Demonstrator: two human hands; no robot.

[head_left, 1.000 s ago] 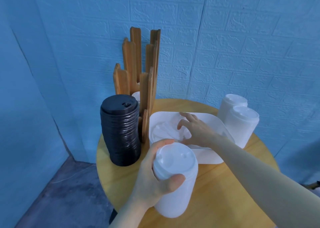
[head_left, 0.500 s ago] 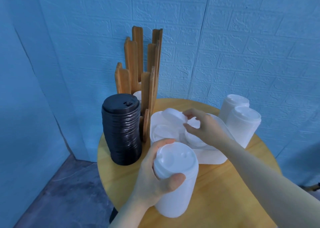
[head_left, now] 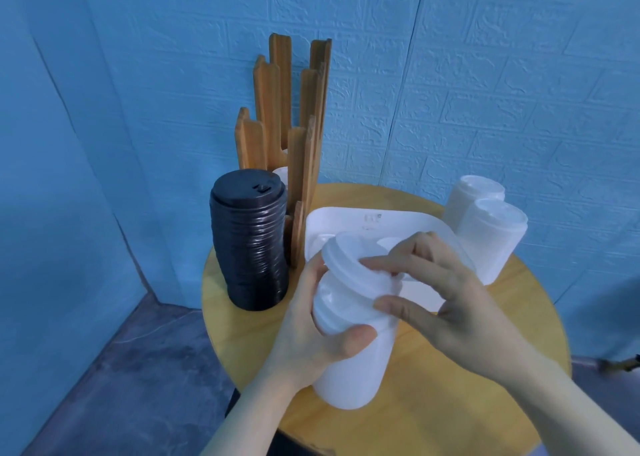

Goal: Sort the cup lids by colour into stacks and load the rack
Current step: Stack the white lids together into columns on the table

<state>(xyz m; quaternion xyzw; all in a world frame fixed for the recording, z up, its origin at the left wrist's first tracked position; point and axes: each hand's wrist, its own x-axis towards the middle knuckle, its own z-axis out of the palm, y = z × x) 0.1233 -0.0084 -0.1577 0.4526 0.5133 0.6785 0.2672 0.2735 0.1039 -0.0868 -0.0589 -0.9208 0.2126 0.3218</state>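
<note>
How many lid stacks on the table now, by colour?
Black stacks: 1, the black stack.
White stacks: 3, the held white stack and two white stacks at the right edge.
Total: 4, not counting whatever sits in the wooden rack.

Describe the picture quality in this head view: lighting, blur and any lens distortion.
Head view: even, cool bluish light with soft shadows; no harsh glare, only a faint sheen on the black lid stack. The wide-angle lens splays the wooden rack and bends the wall's lines near the edges. The right hand and the white lid look slightly motion-softened; the round table stays reasonably sharp.
</note>
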